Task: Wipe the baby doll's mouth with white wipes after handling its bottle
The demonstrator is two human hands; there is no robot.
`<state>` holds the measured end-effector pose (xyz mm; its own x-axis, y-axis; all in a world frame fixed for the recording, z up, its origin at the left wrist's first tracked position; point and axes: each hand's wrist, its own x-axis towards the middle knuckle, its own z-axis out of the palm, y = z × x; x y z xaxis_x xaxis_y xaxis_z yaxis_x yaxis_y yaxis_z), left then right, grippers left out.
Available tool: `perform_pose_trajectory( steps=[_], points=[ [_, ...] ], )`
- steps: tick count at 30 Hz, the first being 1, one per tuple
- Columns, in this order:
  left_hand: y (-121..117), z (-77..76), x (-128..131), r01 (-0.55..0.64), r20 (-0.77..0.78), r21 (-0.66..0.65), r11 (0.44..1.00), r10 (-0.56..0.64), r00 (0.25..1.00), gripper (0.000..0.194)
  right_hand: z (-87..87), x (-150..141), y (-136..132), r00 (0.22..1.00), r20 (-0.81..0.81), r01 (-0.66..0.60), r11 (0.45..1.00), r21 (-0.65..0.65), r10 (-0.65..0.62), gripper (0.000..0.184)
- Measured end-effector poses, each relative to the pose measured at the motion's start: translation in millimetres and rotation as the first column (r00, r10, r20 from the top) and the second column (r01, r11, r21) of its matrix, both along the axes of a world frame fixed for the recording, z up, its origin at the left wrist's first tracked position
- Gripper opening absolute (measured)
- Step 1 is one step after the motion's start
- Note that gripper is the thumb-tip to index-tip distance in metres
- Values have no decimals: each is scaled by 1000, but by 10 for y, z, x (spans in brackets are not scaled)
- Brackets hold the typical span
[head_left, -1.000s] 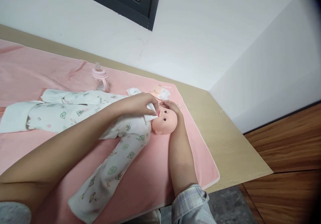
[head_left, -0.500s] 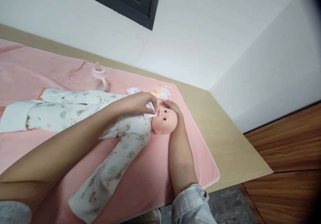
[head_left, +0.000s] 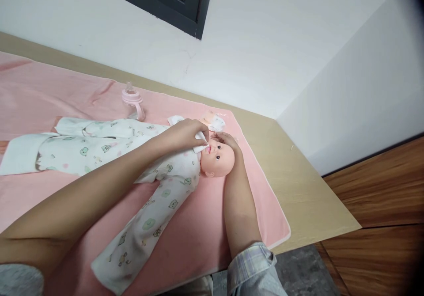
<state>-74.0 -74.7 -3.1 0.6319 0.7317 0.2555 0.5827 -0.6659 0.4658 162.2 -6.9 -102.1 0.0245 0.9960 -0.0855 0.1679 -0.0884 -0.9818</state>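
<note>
A baby doll (head_left: 220,160) in a white printed sleepsuit (head_left: 155,172) lies on a pink towel (head_left: 205,225) spread over a wooden table. My left hand (head_left: 185,134) pinches a small white cloth (head_left: 200,143) and holds it against the doll's chin, just beside the mouth. My right hand (head_left: 227,140) rests on the far side of the doll's head, fingers curled around it, with the forearm lying along the towel.
A pink baby bottle (head_left: 133,103) stands behind the doll's body. A small white and orange packet (head_left: 213,121) and a white cloth scrap (head_left: 175,120) lie past the head. The bare table (head_left: 308,190) ends at the right; walls close off the back.
My left hand has shifted the white cloth slightly up, from the doll's neck towards its chin and mouth. My right hand stays on the head.
</note>
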Motion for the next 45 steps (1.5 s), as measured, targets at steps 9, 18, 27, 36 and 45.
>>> perform_pose_trajectory(
  steps=[9,18,27,36,45],
  points=[
    [-17,-23,43,-45,26,39,998,44,999,18,-39,21,13,999,-23,-44,999,3,44,23],
    [-10,-6,43,-34,55,47,998,31,998,20,24,-9,-31,999,-38,-29,999,-22,29,10],
    [-90,65,26,130,65,-87,988,-124,990,16,61,-6,-79,981,-168,-106,993,-59,95,14],
    [-110,41,85,96,73,-68,993,-91,993,17,79,-13,-78,988,-124,-99,994,-40,93,12],
    [-70,-11,108,47,136,-71,996,-37,990,21,45,4,-39,987,-135,-96,995,-22,92,12]
  ],
)
